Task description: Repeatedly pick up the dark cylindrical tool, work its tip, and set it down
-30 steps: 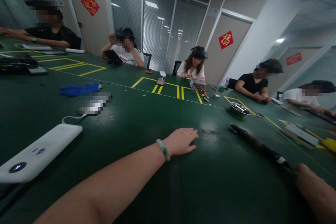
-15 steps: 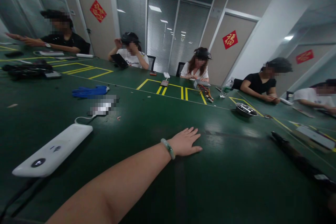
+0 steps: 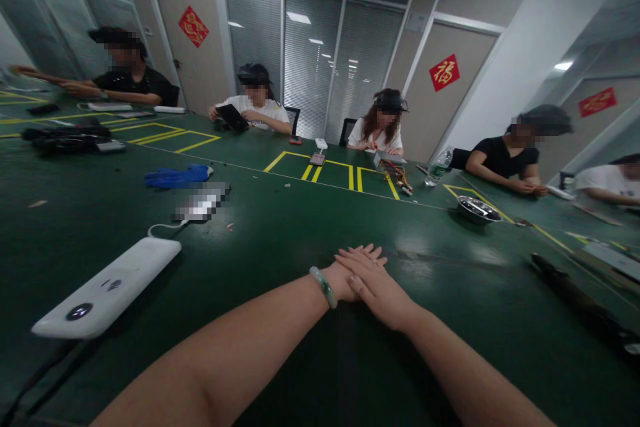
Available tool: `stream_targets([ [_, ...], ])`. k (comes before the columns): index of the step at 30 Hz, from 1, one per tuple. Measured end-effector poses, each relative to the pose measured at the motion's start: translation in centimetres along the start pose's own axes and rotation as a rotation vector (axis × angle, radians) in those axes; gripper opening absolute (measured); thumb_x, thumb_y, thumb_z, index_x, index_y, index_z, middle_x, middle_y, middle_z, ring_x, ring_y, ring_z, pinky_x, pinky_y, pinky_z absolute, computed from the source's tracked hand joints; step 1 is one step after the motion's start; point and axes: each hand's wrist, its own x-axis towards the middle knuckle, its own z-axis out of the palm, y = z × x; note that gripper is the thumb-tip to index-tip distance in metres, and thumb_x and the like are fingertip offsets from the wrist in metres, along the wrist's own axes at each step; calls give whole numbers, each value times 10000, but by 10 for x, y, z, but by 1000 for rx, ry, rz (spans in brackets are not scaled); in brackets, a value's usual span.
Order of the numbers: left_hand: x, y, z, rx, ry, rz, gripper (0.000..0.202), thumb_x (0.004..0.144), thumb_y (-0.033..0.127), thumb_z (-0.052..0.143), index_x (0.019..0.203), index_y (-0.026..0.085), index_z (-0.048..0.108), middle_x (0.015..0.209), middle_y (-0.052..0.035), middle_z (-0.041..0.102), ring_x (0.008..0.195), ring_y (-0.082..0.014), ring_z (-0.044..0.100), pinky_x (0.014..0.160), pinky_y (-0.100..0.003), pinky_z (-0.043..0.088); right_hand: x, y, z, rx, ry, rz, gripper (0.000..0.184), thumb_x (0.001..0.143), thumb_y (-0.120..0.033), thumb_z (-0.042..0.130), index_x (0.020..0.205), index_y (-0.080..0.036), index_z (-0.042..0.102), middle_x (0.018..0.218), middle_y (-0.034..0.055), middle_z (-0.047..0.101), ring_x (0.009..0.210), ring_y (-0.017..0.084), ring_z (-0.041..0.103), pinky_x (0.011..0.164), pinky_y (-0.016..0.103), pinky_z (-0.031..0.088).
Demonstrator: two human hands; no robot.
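Note:
My left hand lies flat, palm down, on the dark green table, a pale green bangle round its wrist. My right hand rests flat on top of it, fingers stretched out toward the left. Neither hand holds anything. A long black tool lies on the table to the right, clear of both hands.
A white power bank with a white cable lies at the left. Blue gloves sit farther back. A metal bowl and a water bottle stand at the right rear. Several people sit round the table's far side.
My right hand has let go of the black tool, left it at the right, and come across to lie on my left hand. The view has shifted slightly.

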Motion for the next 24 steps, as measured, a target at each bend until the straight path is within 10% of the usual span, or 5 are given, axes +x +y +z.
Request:
stream_targets([
  [24,-6,-10,9,-81,-72,94,677,895,379,472,1504,192,246,1585,-54,140,1451,-301,53,1188,-425,61,-7,12,-6,204,-71,-47,481,974,-432,451,1429,-279,409,1462,32,406,1364,217,317,1160,444,220],
])
